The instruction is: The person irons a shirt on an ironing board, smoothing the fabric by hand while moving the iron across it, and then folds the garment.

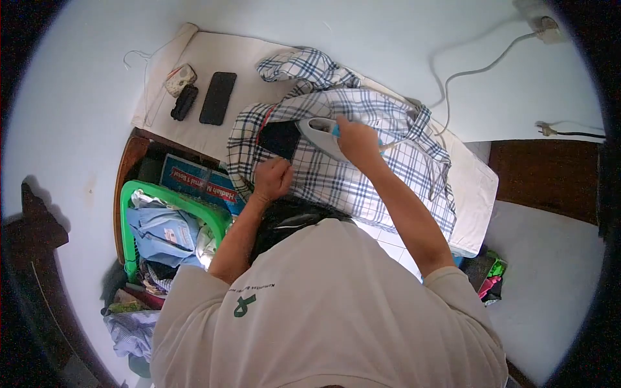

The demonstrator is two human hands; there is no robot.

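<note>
right hand grips iron | left hand fisted, pinning shirt edge

A single fisheye head view looks steeply down, close over the padded ironing board.
</note>
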